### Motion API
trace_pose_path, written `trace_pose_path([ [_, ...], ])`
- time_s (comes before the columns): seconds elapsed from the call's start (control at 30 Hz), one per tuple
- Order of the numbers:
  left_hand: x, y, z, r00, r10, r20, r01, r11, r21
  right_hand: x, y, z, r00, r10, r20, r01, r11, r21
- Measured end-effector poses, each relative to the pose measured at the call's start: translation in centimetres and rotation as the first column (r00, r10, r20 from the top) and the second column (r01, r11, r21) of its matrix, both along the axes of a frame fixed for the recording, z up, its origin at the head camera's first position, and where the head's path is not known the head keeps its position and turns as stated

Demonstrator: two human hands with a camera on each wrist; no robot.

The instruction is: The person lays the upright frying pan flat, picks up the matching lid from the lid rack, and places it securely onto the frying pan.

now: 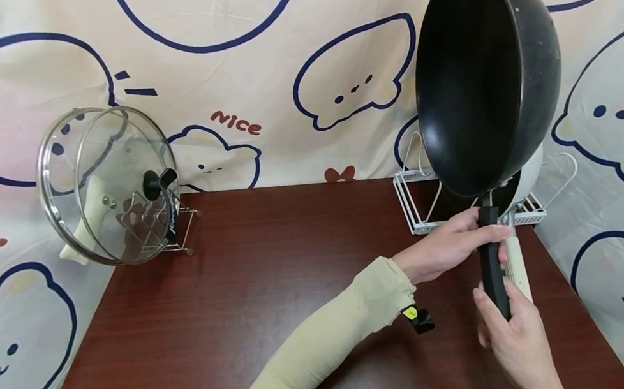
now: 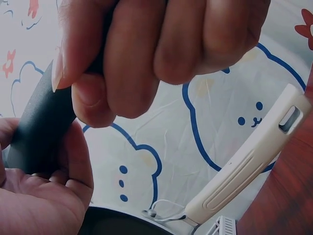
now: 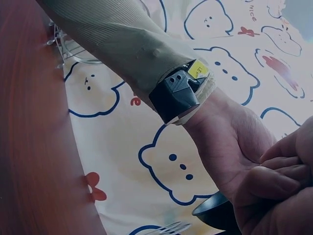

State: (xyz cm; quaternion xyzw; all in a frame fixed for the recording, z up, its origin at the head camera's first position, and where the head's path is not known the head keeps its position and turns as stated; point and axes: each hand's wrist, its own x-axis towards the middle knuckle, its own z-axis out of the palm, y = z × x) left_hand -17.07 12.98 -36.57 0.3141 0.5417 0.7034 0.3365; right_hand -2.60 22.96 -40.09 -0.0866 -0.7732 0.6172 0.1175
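Observation:
A deep black wok is raised on its side over the table's right side, its inside facing left. Close below the pan, my left hand grips the top of its black handle. My right hand holds the lower end of that handle. Behind it, a pan with a cream handle leans in a white wire rack, partly hidden by the wok. In the right wrist view both hands overlap, and the wok's dark rim shows beneath them.
At the far left, glass lids with a black knob stand in a metal wire rack. The brown table meets a cloth printed with cartoon bears at the back and sides.

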Motion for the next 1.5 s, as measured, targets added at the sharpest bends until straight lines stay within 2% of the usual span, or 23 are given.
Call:
trace_pose_path([
  [0.4,0.0,-0.8,-1.1,0.998,0.038,0.051,-0.041,0.998,0.048,-0.3,-0.7,-0.5,0.995,0.078,-0.066,-0.085,0.991,-0.105],
  [0.8,0.2,-1.9,-1.8,0.994,0.095,0.055,-0.098,0.993,0.058,-0.6,-1.1,-1.0,0.988,0.138,-0.071,-0.144,0.985,-0.095],
  [1.1,0.4,-2.9,-2.5,0.984,0.156,0.083,-0.163,0.984,0.075,-0.9,-1.7,-1.3,0.988,0.152,-0.007,-0.152,0.987,-0.054],
  [1.5,0.3,-3.8,-3.1,0.98,0.177,0.089,-0.182,0.982,0.056,-1.4,-2.3,-2.3,0.986,0.165,-0.022,-0.166,0.983,-0.081],
])
